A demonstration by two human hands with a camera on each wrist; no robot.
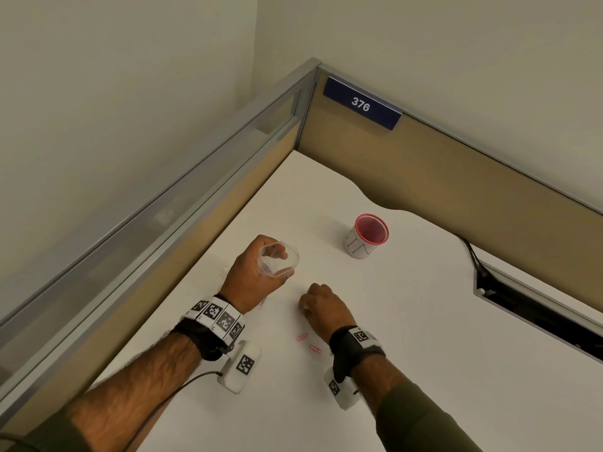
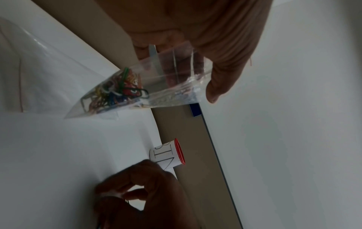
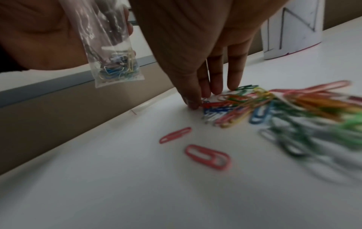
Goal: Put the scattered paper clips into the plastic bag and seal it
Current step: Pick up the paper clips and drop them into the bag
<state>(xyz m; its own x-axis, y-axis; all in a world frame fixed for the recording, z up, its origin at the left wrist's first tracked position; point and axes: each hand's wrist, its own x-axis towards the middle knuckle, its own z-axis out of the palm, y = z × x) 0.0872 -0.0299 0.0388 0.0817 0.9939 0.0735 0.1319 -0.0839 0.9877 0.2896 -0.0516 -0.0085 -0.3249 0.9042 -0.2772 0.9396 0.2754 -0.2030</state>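
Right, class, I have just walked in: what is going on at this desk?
A person is collecting paper clips. The left hand holds a clear plastic bag open, some clips already inside. The right hand is down on the white desk, fingertips at a coloured pile of clips. Two pink clips lie apart. The bag is not sealed.

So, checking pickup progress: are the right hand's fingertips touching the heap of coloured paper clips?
Touching. The right wrist view shows the right hand fingertips pressed onto the heap of coloured paper clips.

glossy clear plastic bag (image 2: 170,80), matt desk (image 1: 424,337).
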